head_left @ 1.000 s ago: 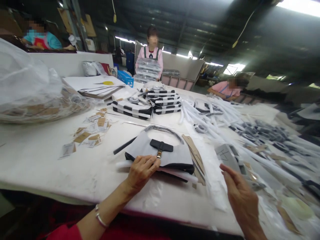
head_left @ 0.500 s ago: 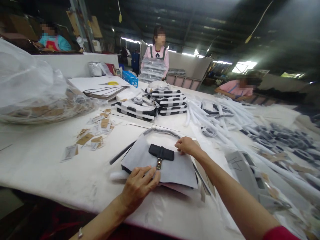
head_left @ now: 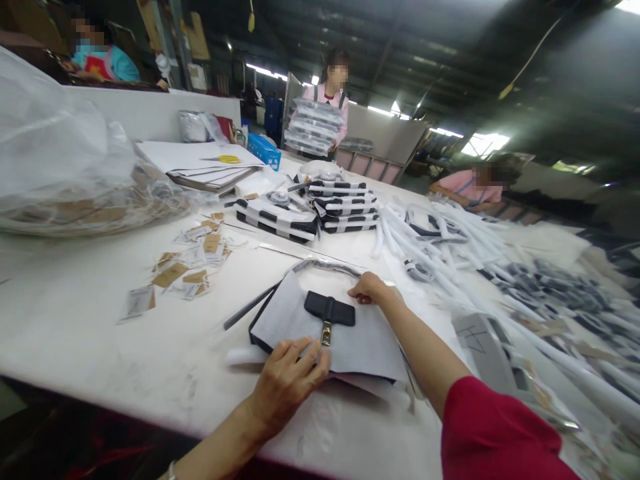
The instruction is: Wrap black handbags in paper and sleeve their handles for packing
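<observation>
A black handbag (head_left: 259, 339) lies on the table in front of me, with a white sheet (head_left: 285, 330) over its front. A black flap tab (head_left: 330, 309) with a gold-coloured clasp (head_left: 326, 333) shows on top of the sheet. The wrapped handle (head_left: 325, 265) arches behind the bag. My left hand (head_left: 295, 370) rests on the sheet's lower edge just below the clasp, fingers stretched and slightly apart. At the upper right, my right hand (head_left: 373, 290) has its fingers pinched together at the sheet's top edge, close to the handle; its fingertips are partly hidden.
Several wrapped black bags (head_left: 345, 207) are piled behind. Paper tags (head_left: 187, 263) lie at left near a large plastic bag (head_left: 60, 147). Yellow scissors (head_left: 227, 159) sit on stacked boards. White foam tubes (head_left: 440, 260) spread rightward. A co-worker (head_left: 333, 93) carries stacked packages; two others sit farther off.
My view has shifted slightly, and more of my right sleeve shows. Both hands stay at nearly the same spots on the bag. The standing co-worker has turned and raised the stack somewhat.
</observation>
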A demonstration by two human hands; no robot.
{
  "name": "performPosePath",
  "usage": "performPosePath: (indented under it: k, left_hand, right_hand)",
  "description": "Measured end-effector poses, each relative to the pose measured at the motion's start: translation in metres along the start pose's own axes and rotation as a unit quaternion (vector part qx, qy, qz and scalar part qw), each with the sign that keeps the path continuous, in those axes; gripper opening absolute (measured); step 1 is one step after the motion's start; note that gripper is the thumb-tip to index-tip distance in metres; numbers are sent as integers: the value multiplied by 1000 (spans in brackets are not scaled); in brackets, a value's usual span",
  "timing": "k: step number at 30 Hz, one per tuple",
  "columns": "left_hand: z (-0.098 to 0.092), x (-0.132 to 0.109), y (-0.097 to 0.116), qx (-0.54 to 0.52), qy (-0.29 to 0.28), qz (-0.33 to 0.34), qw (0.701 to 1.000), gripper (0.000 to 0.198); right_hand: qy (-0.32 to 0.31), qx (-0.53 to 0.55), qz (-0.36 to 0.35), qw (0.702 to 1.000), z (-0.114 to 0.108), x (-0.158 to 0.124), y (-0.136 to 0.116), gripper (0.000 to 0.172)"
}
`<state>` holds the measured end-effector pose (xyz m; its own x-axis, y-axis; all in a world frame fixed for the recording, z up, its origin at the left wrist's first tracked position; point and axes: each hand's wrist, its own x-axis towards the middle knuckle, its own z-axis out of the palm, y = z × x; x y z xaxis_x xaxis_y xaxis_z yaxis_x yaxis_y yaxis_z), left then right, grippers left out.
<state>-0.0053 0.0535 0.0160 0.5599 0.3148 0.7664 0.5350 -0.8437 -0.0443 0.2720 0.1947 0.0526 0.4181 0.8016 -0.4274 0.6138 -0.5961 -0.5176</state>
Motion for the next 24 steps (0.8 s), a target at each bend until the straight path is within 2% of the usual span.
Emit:
performPosePath:
  k: [4,8,14,16,20,24]
  left_hand:
    - [-2,3,-3,10,12,17,1000,20]
    - [-3,4,-8,16,10,34,999,20]
    - [-2,3,-10,13,14,41,999,19]
    - [-2,2,-10,13,13,44,999,20]
    - [-1,2,-10,8,19,44,999,19]
    - [-1,1,-10,5,23,46,999,19]
  right_hand:
    - [-36,34,23,999,4,-11,7,18]
    - [-31,137,-32,990,0,-27,21,17]
    - [11,306,-109,946,-10,-50,42,24]
    - [11,343,-120,932,-11,-57,44,33]
    - [-12,391,-141,909,-13,-68,40,66]
    - [-24,425,-165,890,-19,-83,31,78]
